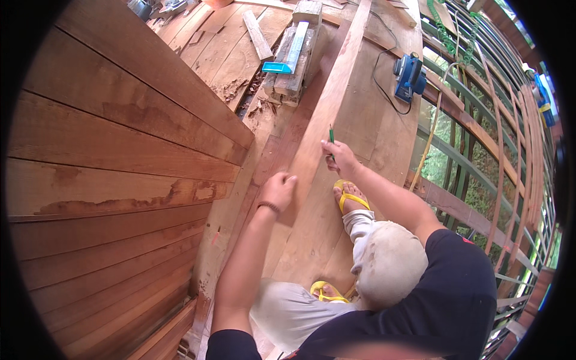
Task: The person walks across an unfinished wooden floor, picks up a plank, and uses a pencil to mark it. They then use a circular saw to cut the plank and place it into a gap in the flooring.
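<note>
A long, light-brown wooden plank [331, 102] runs away from me, its near end between my knees and hands. My left hand [279, 191] is closed on the plank's left edge near that end, a dark bead bracelet at the wrist. Just right of the plank, my right hand [341, 157] grips a green pencil [332, 133], its tip pointing away from me. The fingers of that hand are close to the plank's right edge.
A try square [277, 68] with a blue handle rests on a rough timber block [288, 90]. A blue corded power tool [410, 77] stands far right, by an open slatted frame [480, 162]. Board cladding [126, 150] rises at left. My feet wear yellow flip-flops [351, 197].
</note>
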Demonstrator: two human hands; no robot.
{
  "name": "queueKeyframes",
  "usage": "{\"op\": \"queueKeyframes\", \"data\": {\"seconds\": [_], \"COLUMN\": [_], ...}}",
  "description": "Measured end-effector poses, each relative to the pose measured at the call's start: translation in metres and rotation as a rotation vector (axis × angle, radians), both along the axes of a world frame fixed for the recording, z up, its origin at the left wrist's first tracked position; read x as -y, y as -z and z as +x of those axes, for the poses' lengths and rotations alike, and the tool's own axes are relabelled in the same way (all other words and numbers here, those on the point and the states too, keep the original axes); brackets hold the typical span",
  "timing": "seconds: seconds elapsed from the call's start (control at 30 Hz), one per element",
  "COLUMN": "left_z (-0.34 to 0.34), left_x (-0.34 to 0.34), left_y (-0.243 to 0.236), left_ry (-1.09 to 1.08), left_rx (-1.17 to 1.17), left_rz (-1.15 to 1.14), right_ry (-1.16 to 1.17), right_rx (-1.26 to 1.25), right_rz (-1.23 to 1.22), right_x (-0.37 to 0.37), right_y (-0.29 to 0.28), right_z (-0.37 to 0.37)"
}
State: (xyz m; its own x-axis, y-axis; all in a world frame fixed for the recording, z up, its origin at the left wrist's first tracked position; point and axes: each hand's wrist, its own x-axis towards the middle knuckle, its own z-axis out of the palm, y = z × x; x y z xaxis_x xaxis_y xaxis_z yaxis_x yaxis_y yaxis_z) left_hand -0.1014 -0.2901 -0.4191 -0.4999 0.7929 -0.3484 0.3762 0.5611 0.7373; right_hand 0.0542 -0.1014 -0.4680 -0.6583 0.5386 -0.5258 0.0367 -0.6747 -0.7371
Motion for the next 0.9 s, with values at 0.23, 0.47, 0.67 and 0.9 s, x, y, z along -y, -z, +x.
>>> {"op": "queueKeyframes", "data": {"seconds": [0.23, 0.47, 0.67, 0.9], "left_z": [0.026, 0.051, 0.068, 0.071], "left_x": [-0.004, 0.004, -0.004, -0.007], "left_y": [-0.095, -0.196, -0.239, -0.242], "left_ry": [0.044, 0.128, 0.116, 0.111], "left_rx": [1.127, 1.333, 1.292, 1.426], "left_rz": [0.14, 0.607, 0.738, 0.803], "right_ry": [0.279, 0.476, 0.415, 0.259], "right_rx": [-0.131, -0.364, -0.369, -0.385], "right_rz": [0.124, 0.097, 0.19, 0.193], "right_x": [-0.014, -0.025, -0.005, -0.001], "right_y": [-0.09, -0.176, -0.234, -0.234], "right_z": [0.023, 0.032, 0.024, 0.048]}}
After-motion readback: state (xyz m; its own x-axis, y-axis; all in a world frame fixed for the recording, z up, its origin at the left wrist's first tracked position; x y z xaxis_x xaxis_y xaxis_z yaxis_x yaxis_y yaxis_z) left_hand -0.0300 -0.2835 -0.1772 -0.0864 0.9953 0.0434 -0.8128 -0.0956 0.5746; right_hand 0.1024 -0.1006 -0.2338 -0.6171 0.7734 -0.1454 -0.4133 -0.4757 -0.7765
